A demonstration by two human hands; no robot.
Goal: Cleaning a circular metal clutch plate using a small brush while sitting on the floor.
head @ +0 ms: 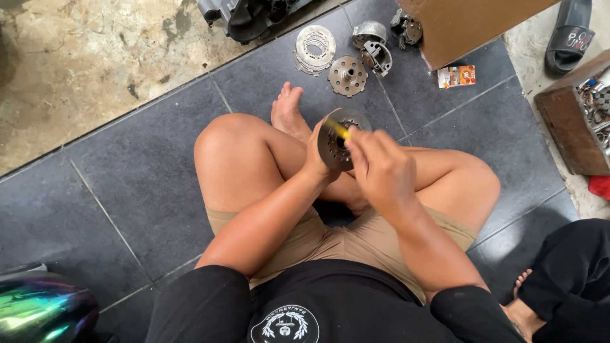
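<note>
I sit cross-legged on dark floor tiles. My left hand (316,154) holds a round perforated metal disc (334,151) upright in front of my knees. My right hand (381,166) is closed around a small yellow-handled tool (338,129), whose tip is at the disc's centre. The tool is blurred, and most of its handle is hidden in my fist.
More metal parts lie ahead on the tiles: a ring plate (314,47), a drilled disc with hub (347,75), a small housing (373,44). A dark engine casing (248,16) lies at top, a small box (456,76) and wooden crate of parts (581,121) right. Another person's leg (565,279) at bottom right.
</note>
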